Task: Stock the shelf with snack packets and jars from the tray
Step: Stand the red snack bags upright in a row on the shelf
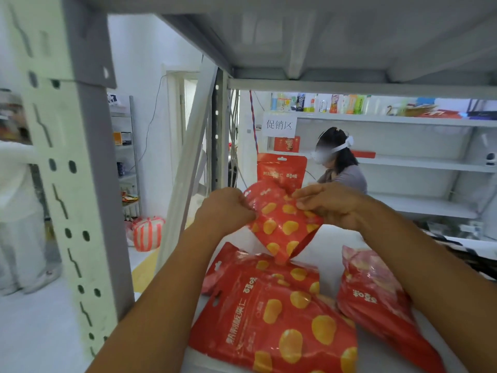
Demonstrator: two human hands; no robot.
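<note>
Below the grip, flat packets (274,319) lie on the shelf (333,238). The left hand (226,208) and right hand (330,203) each pinch one side of a red packet (285,224). Just behind it stands another packet (281,169). Far behind is a person (341,168).

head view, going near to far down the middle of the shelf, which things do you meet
flat red packet lying nearest → held red packet, gripped by the left hand and right hand → upright red packet behind it → person in grey at the far shelves
</note>
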